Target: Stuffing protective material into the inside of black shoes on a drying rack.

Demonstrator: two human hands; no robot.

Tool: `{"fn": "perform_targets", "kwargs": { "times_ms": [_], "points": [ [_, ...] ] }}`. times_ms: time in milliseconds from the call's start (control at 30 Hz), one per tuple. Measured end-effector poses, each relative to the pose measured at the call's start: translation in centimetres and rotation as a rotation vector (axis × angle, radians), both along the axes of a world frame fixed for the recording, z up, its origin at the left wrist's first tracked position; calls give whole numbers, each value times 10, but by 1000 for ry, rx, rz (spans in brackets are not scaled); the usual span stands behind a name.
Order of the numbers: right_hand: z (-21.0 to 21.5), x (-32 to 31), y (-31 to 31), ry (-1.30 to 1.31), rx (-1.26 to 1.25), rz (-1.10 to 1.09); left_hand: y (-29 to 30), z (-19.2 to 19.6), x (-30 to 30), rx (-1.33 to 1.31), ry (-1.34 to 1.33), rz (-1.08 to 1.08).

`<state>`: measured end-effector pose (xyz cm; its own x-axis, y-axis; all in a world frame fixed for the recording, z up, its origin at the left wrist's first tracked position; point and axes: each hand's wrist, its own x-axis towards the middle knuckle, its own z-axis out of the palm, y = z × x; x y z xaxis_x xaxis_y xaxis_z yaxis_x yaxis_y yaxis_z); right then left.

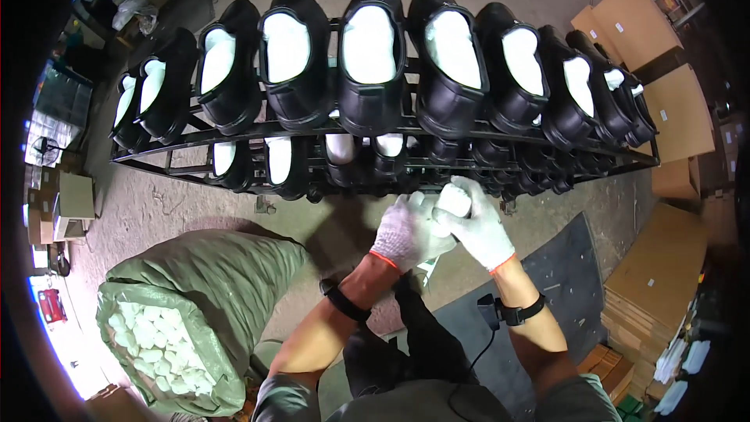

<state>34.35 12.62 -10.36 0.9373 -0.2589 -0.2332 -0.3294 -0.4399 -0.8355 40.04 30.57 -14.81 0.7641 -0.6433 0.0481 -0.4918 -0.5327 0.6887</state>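
Observation:
Both of my hands wear white knit gloves with orange cuffs and are close together in front of the shoe rack (pixel 312 137). My right hand (pixel 483 230) is closed on a rounded white wad (pixel 454 201), held between thumb and fingers. My left hand (pixel 402 233) is beside it with curled fingers; part of it is smeared, and what lies in it blends with the glove. Black shoes (pixel 373 109) stand in a row on the rack's top bar, heels toward me, with white stuffing (pixel 369 45) in their openings. More shoes (pixel 293 180) sit on the lower tiers, some with white stuffing showing.
At the lower left, a large green sack (pixel 211 273) lies open, holding many white wads (pixel 160 344). Cardboard boxes (pixel 656 258) are stacked at the right. A dark mat (pixel 547 289) covers the floor beside my right arm. Cartons (pixel 74 199) stand far left.

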Motion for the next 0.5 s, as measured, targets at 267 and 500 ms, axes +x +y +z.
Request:
{"fn": "perform_targets", "kwargs": {
  "times_ms": [267, 500],
  "points": [
    [-4, 38, -50, -534, 46, -266, -13, -14, 41, -218, 25, 6],
    [-79, 151, -91, -282, -911, 368, -62, -33, 55, -329, 270, -8]
  ]
}}
